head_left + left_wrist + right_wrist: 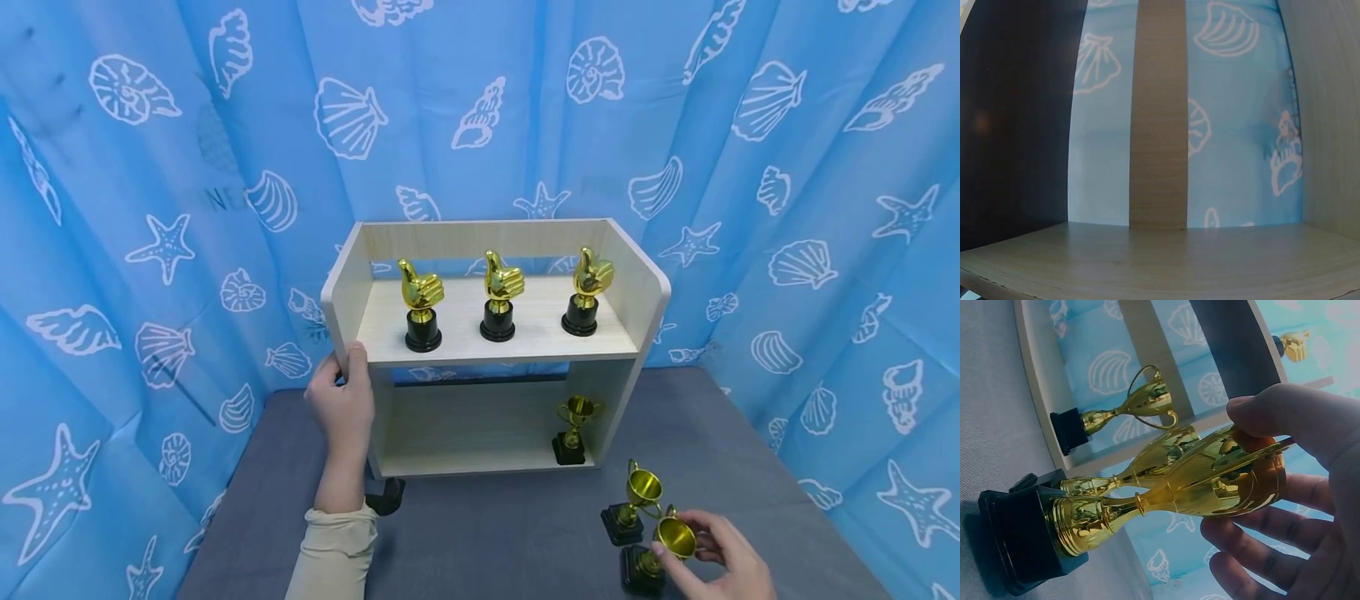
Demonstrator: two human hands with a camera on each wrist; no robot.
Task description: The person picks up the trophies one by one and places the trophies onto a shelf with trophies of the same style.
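My left hand point(345, 408) grips the front edge of the left side panel of a pale wooden two-tier shelf point(480, 362). In the left wrist view, the shelf's lower compartment floor point(1160, 256) fills the bottom. My right hand point(723, 558) holds a gold trophy cup point(1210, 481) with a black base by its bowl, thumb on one side and fingers on the other. Just behind it stands a second gold trophy cup point(643, 487). Another trophy cup point(577, 412) sits on the right end of the lower tier.
Three gold thumbs-up trophies on black bases, left point(423, 329), middle point(498, 321) and right point(581, 312), stand along the upper tier. A black object point(386, 497) lies beside the left wrist. Behind the grey table point(480, 533) hangs a blue seashell curtain point(480, 92).
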